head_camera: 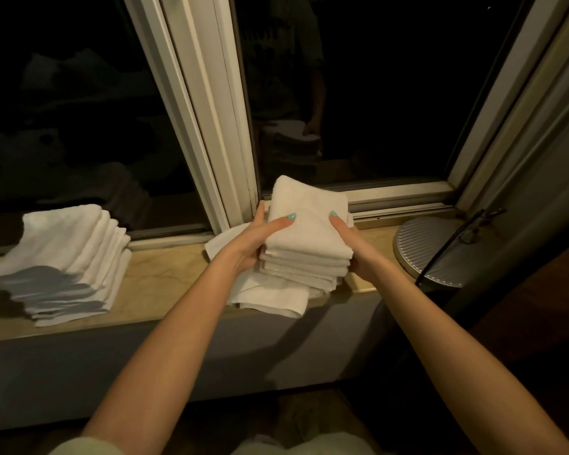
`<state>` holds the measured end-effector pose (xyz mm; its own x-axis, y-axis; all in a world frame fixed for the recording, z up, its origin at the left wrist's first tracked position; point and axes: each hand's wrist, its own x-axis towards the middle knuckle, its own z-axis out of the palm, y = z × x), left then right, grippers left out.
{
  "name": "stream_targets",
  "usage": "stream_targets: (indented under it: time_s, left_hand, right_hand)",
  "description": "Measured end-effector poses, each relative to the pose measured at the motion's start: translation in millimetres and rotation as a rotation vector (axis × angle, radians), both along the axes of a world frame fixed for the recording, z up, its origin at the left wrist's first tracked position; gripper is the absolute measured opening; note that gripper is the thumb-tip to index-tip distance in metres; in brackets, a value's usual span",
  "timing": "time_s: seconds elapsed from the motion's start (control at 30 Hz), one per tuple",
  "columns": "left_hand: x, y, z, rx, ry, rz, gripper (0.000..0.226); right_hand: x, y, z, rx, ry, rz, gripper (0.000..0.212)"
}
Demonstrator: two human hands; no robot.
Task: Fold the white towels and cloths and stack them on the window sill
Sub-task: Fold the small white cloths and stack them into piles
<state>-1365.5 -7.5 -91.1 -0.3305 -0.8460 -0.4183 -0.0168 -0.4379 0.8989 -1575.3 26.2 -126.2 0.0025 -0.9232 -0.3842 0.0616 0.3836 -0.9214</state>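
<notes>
Left hand [253, 239], right hand [353, 249] clamp folded cloth stack [307, 244] from both sides, frame centre; stack directly over flat towel [270, 295] on window sill [165, 277]; hands equally near.

We can read no text, label, brand or number on the folded white towels [306, 231], the window sill [165, 274] or the ribbed round base [431, 247] on it.
</notes>
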Motion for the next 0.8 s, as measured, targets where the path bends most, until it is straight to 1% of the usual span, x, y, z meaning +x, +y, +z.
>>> stream_targets:
  time_s: [0.03,0.1,0.17,0.23,0.3,0.33,0.4,0.43,0.5,0.57,0.6,0.63,0.73,0.77,0.8]
  left_hand:
    - [1.0,-0.3,4.6,-0.036,0.037,0.009,0.101]
    - [8.0,1.9,15.8,-0.082,0.118,0.064,0.095]
    - [23.4,8.1,26.8,-0.116,0.197,0.150,0.089]
    - [44.8,15.7,30.2,-0.130,0.248,0.226,0.077]
    - [68.3,22.7,24.9,-0.095,0.254,0.272,0.060]
    - [77.9,25.7,20.9,-0.055,0.243,0.284,0.053]
    - [93.0,30.5,9.1,0.047,0.213,0.282,0.047]
    - [98.3,32.7,2.8,0.095,0.204,0.275,0.044]
    - [105.3,36.9,-10.8,0.148,0.194,0.265,0.039]
    - [110.0,38.0,-19.6,0.153,0.173,0.254,0.041]
    - [112.2,36.9,-21.0,0.140,0.142,0.249,0.042]
    - [113.9,35.7,-20.6,0.136,0.114,0.246,0.041]
    - [118.0,33.2,-16.6,0.168,0.116,0.235,0.027]
    - [118.3,33.2,-15.3,0.175,0.128,0.235,0.023]
    - [118.7,33.1,-15.6,0.183,0.143,0.235,0.021]
  right_hand:
    - [2.2,-1.5,8.1,-0.039,0.001,-0.013,0.111]
    - [9.8,-7.5,27.3,-0.128,0.017,0.009,0.103]
    - [24.3,-16.8,48.7,-0.167,0.071,0.044,0.100]
    - [45.2,-27.0,63.7,-0.185,0.151,0.106,0.097]
    - [69.3,-32.2,70.8,-0.196,0.209,0.171,0.085]
    - [79.9,-34.1,69.5,-0.200,0.226,0.206,0.073]
    - [97.0,-33.0,63.8,-0.200,0.260,0.266,0.042]
    - [103.5,-30.0,60.4,-0.181,0.276,0.277,0.033]
    - [110.5,-25.4,50.2,-0.141,0.295,0.279,0.030]
    - [114.7,-22.6,46.0,-0.148,0.333,0.285,0.026]
    - [115.3,-22.9,46.9,-0.147,0.356,0.296,0.028]
    - [116.4,-21.4,50.5,-0.123,0.373,0.303,0.037]
    - [118.8,-26.3,56.1,0.024,0.423,0.297,0.075]
    - [119.1,-26.3,58.0,0.052,0.459,0.296,0.080]
    - [118.6,-26.9,57.7,0.061,0.480,0.289,0.081]
